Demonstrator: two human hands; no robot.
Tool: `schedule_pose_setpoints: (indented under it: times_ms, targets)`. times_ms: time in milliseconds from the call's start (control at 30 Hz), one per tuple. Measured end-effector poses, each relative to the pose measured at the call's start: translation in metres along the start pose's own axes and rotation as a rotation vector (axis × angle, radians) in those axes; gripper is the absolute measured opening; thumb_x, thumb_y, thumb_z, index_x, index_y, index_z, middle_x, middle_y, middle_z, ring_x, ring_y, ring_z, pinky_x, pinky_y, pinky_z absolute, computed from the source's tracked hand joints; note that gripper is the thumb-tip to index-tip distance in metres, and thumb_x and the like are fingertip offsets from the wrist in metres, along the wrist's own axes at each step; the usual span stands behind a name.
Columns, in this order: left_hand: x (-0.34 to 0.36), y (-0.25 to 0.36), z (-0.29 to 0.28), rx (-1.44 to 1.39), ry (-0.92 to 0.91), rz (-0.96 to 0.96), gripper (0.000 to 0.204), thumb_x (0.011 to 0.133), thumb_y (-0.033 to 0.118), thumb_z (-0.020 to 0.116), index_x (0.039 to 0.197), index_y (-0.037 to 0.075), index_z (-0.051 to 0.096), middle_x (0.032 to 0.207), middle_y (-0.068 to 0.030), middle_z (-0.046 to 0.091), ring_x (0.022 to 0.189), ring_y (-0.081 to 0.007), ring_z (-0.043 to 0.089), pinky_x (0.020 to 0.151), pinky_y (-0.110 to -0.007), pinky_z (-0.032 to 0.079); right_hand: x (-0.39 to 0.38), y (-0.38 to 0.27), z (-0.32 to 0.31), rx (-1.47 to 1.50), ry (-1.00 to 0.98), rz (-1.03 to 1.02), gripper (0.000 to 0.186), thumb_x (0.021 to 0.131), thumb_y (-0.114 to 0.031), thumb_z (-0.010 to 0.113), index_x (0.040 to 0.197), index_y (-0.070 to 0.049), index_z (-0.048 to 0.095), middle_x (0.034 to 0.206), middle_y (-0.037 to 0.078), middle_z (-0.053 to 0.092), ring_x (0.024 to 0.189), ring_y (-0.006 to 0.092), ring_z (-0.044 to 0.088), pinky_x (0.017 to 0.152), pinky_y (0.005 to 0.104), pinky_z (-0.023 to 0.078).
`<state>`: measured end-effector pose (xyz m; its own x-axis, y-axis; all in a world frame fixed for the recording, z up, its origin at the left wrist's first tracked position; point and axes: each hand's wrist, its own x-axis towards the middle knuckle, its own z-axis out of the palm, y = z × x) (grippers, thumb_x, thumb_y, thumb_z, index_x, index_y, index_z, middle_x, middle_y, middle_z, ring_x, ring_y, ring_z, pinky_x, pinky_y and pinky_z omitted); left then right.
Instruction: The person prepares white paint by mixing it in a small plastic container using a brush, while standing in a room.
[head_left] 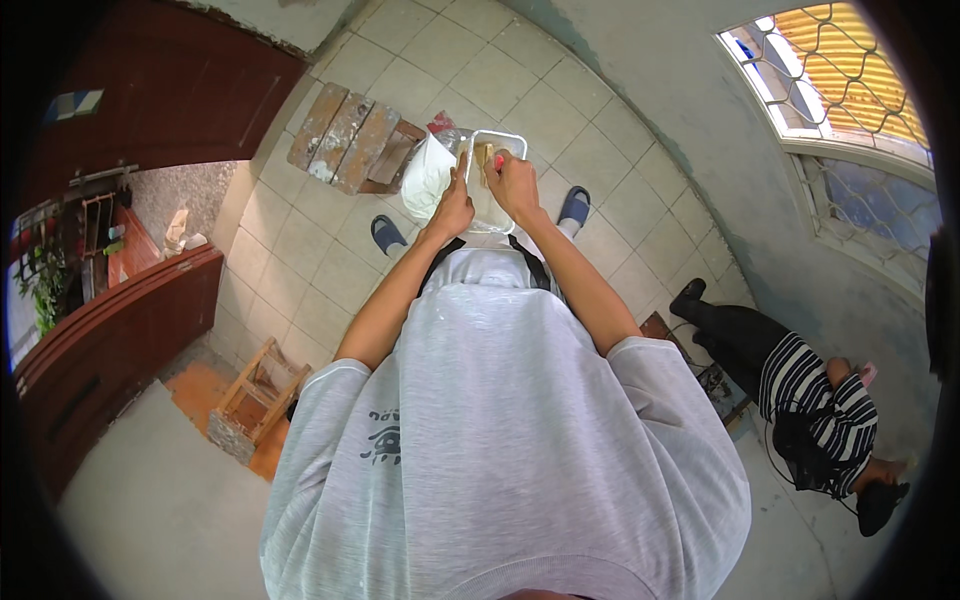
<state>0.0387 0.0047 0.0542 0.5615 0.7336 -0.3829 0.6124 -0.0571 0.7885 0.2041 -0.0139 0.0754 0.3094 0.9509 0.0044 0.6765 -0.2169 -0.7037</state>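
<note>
My left hand [452, 205] grips the near-left side of a translucent white tray [484, 222] held low in front of me, its fingers along the rim. My right hand [511, 185] is closed on a red-handled tool [498, 162] over the tray, which seems to hold a tan tool head or material whose shape is unclear. Beside the tray on the left is a white bag or pail [424, 175], with a small red plastic item [441, 123] behind it.
A paint-stained wooden stool [330, 135] stands front left. A smaller wooden stool [255, 395] is lower left by a dark red door [120, 330]. A barred window [830, 80] is upper right. A person [810, 405] in a striped top sits or lies at right, beside cables.
</note>
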Motion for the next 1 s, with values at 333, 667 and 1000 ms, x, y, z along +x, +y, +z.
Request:
schedule_pose_setpoints:
  times_ms: [333, 667, 1000]
  targets:
    - [0.001, 0.001, -0.003, 0.047, 0.056, -0.125, 0.106, 0.083, -0.010, 0.051, 0.162, 0.017, -0.015, 0.150, -0.0534, 0.014, 0.127, -0.0584, 0.049, 0.107, -0.052, 0.046, -0.010, -0.011, -0.025, 0.107, -0.059, 0.166, 0.029, 0.088, -0.025, 0.068, 0.085, 0.004, 0.066, 0.066, 0.025, 0.065, 0.065, 0.0430, 0.068, 0.065, 0.0491, 0.055]
    - [-0.001, 0.003, 0.004, 0.139, 0.096, -0.046, 0.115, 0.076, -0.017, 0.056, 0.164, 0.018, -0.009, 0.152, -0.0527, 0.007, 0.137, -0.0637, 0.033, 0.113, -0.057, 0.038, 0.003, -0.004, 0.008, -0.024, -0.075, 0.060, 0.033, 0.088, -0.027, 0.066, 0.088, 0.006, 0.069, 0.068, 0.027, 0.065, 0.066, 0.0451, 0.068, 0.065, 0.0504, 0.055]
    - [0.008, -0.011, 0.014, 0.135, 0.160, -0.028, 0.112, 0.077, -0.017, 0.054, 0.163, 0.015, -0.010, 0.149, -0.0555, 0.012, 0.129, -0.0659, 0.041, 0.110, -0.060, 0.041, -0.012, -0.016, -0.038, 0.161, -0.020, 0.267, 0.033, 0.086, -0.027, 0.069, 0.089, 0.006, 0.070, 0.073, 0.026, 0.068, 0.067, 0.0422, 0.070, 0.064, 0.0463, 0.056]
